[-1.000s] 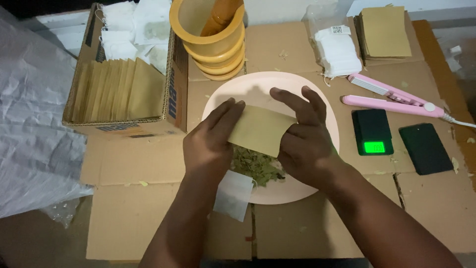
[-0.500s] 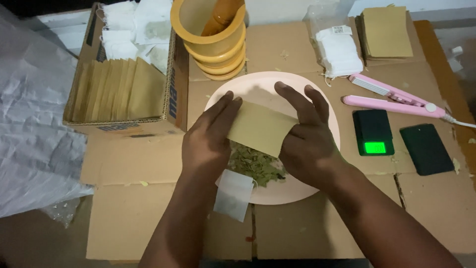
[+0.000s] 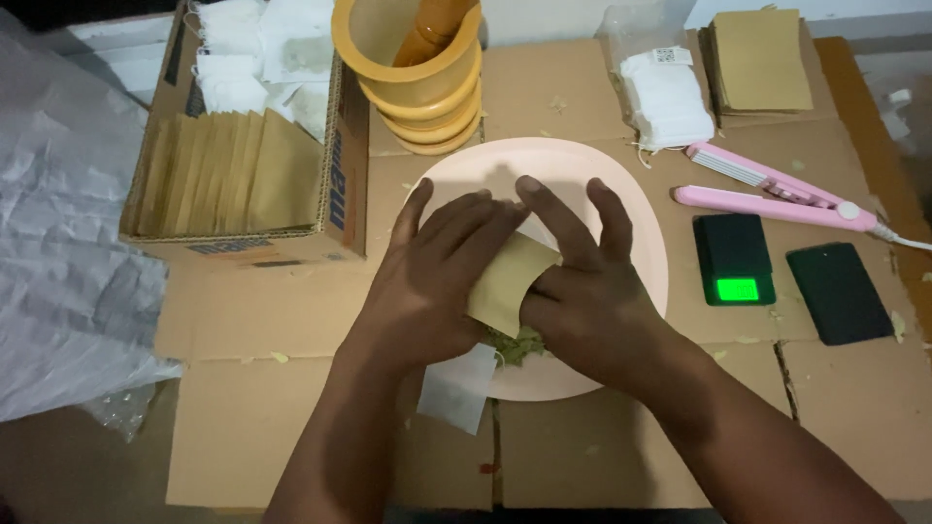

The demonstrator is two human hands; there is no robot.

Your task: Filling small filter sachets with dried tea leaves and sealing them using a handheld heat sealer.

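Small tan kraft-paper pouch (image 3: 507, 281) sits pinched btwn both hands, held tilted just above a pale pink round plate (image 3: 621, 209). Left hand (image 3: 432, 281) wraps the pouch's left edge, fingers curled closed over the paper, thumb side hidden. Right hand (image 3: 582, 286) covers the right edge; index and middle fingers lie stretched flat across the top, the rest folded onto the pouch. Both hands gripping it, neither open.

Right below the hands: a heap of greenish dried leaf bits (image 3: 513, 344) on the plate, and a white filter sachet (image 3: 458, 386) hanging off the plate rim toward the wrists.

To do this well, imo: keep the pouch over the plate so any crumbs fall back in, hold the edges w/ fingertips only, don't crease the mouth.

Further out: left of the left hand, a corrugated cardboard box (image 3: 342, 165) w/ a row of same tan pouches and white sachets. Ahead of the hands, stacked yellow plastic tubs (image 3: 422, 92). Right of the right hand: pink slim heat-sealer (image 3: 777, 189), small black scale w/ green lit display (image 3: 735, 262), black phone-like slab (image 3: 840, 291). Beyond those, a white sachet bundle (image 3: 665, 97) and a tan pouch stack (image 3: 757, 58).
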